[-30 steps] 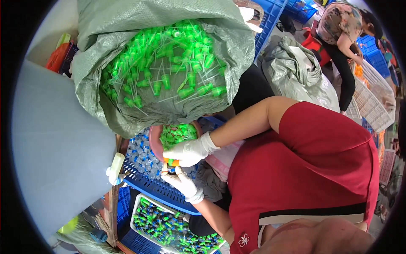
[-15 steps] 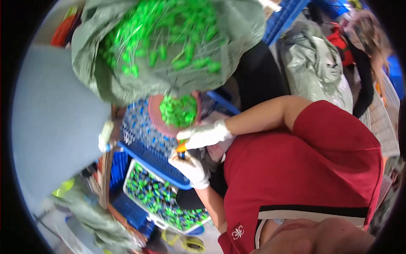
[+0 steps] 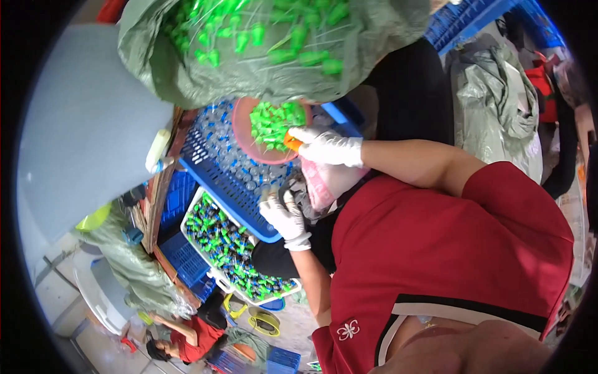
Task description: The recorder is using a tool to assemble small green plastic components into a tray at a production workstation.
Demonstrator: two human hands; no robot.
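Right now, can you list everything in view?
Perforated plastic basket: one, blue, centre
Round plastic bowl: one, pink, inside basket
Small plastic pieces: many, clear, blue, basket
Crumpled plastic sacks: three, grey-green, top, right, lower left
Small plastic caps: many, green, top sack, bowl
Rectangular plastic tray: one, white, beside basket
Small capped pieces: many, green and dark, tray
Smooth panel: one, pale grey, left
Plastic crates: several, blue, around
Co-worker: at least one, red-topped, lower left
Small object: one, orange, bowl's rim
Left hand: one, white-gloved, basket's edge
Right hand: one, white-gloved, holding orange object
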